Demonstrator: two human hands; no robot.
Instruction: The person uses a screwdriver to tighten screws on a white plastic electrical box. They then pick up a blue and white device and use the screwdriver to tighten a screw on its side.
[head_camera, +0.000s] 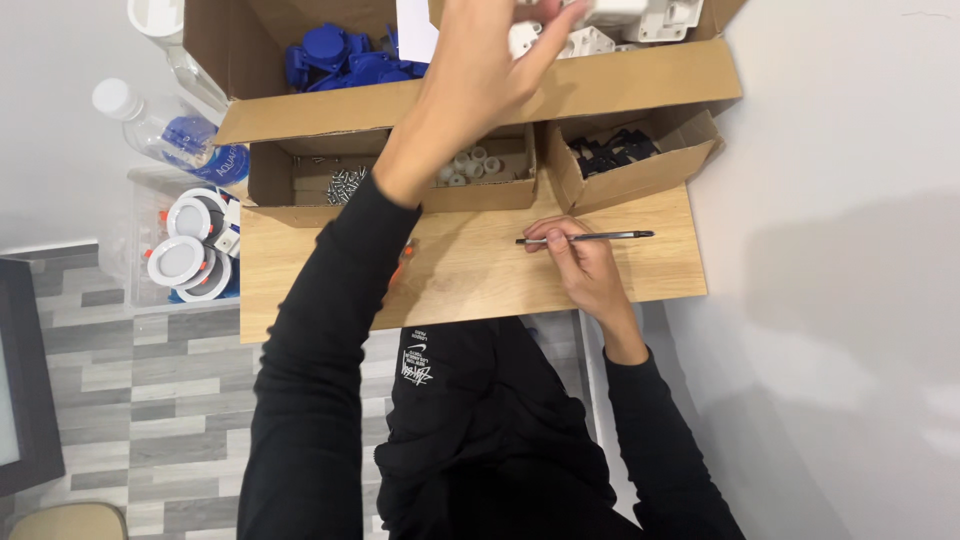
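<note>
At the far left, below the table edge, a clear bin (150, 215) holds round white light fittings (190, 245), and a plastic bottle (150, 125) lies above it. On the wooden table (480, 275) stands a large cardboard box (480, 95) with blue plastic parts (340, 55) in its left half. In front of it a shallow open box (300, 185) carries small screws (347, 183) at one end and white ring-shaped pieces (470, 165) toward the other.

The left hand (480, 70) reaches up over the large box – its fingers (550, 35) are closed around a white plastic part (610, 10) at the top edge of the view, among other white parts (585, 40) in the box's right half. The part looks like a light, rigid moulding with hard corners; it probably takes a firm pinch across its flat sides without harm, though only a piece of it shows.

Further right the right hand (585, 265) rests on the table and pinches a thin dark screwdriver (590, 238) near its left end, the shaft lying flat and pointing right – slim, stiff and smooth, likely to roll if let go, best held at the thicker handle end. Behind it a small box (640, 175) contains black clips (612, 152).
</note>
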